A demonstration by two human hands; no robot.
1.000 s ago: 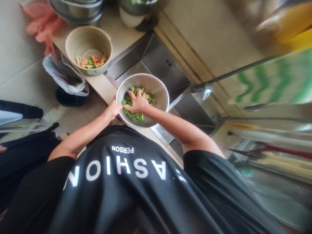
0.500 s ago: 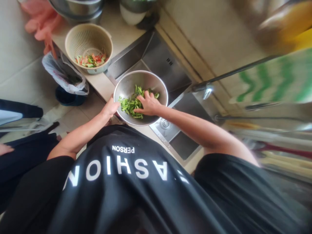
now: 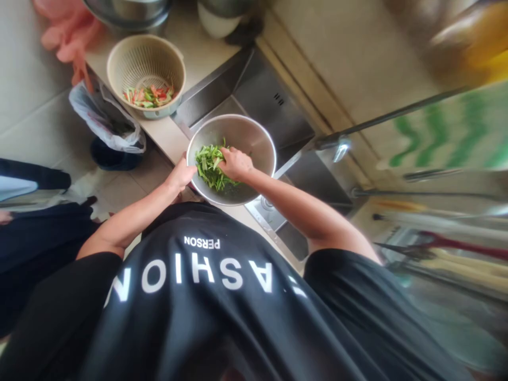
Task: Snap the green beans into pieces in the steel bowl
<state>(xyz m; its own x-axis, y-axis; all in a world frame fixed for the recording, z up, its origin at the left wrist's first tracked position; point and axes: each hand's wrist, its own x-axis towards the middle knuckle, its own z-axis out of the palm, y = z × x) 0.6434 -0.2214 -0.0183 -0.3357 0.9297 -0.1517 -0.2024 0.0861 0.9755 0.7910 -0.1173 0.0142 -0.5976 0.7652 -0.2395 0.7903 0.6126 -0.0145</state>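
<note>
A wide stainless steel bowl (image 3: 260, 138) stands at the sink's near edge, with chopped green vegetables (image 3: 210, 168) heaped toward its left side. My left hand (image 3: 183, 173) is closed on the bowl's left rim, its thumb over the edge. Inside the bowl, my right hand (image 3: 238, 164) has its fingers curled into the greens and presses on the right of the heap. The greens hide its fingertips. Small wet bits lie on the bowl's bottom near the heap.
Behind the bowl is a steel sink (image 3: 278, 95) with a faucet (image 3: 341, 148). A beige colander (image 3: 146, 55) holding red and green cut vegetables sits at back left. A bagged bin (image 3: 119, 153) stands below it. Pink gloves (image 3: 69, 32) hang behind. Another person (image 3: 43, 227) is at far left.
My right hand has gone from spread fingers to curled ones, and the greens are gathered closer to the bowl's left side. My left hand keeps its hold on the rim.
</note>
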